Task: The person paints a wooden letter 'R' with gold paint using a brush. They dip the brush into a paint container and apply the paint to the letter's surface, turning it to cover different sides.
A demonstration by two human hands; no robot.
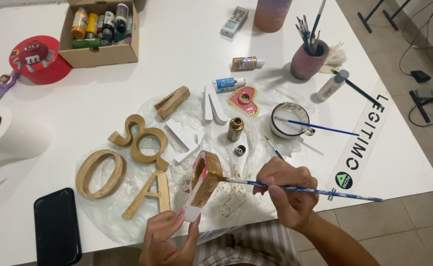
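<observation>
A white table [187,44] fills most of the frame, with a clear plastic sheet [127,221] spread across its middle. A cardboard box [100,54] of paint bottles sits at upper left, a paper roll [9,133] at the left edge, a black phone [56,226] at lower left. Gold letters [142,143] lie left of centre on the sheet. At lower centre the left hand [164,236] pinches a wooden piece [205,178], gold and pink, holding it upright. At lower right the right hand [285,189] grips a blue brush [305,189], its tip touching the piece. A white cup [289,120] stands right of centre, above the hand.
</observation>
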